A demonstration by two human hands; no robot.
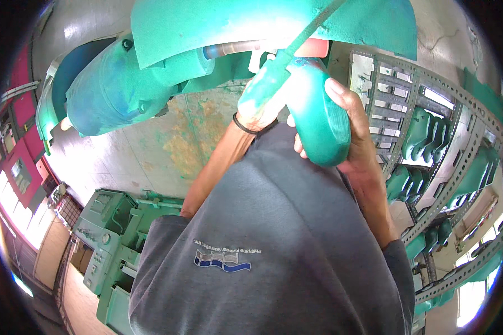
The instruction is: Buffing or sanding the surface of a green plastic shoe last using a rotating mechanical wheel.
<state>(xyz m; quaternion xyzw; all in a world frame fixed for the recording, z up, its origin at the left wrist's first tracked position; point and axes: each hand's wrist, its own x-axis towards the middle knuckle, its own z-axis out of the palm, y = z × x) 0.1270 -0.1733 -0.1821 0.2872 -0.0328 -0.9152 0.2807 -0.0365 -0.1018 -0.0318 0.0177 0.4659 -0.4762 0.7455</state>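
A green, foot-shaped shoe last (325, 120) is held over the front of my body, its rounded end toward me. My right hand (355, 120) wraps around its right side, thumb on top and fingertips curling out from below. My left hand (257, 106), with a black band at the wrist, grips the far left part of the last; glare and green dust blur its fingers. Over that hand slants a dusty green rod (313, 28) with a thicker lower end. Beyond the last, a red wheel-like part (313, 48) shows under a green machine hood (235, 22).
A large green machine housing (114, 89) extends to the left. At the right, a perforated metal rack (458, 89) carries several green lasts (427, 134). A green control cabinet (103, 234) stands at the lower left. Green and brown stains mark the grey floor (134, 151).
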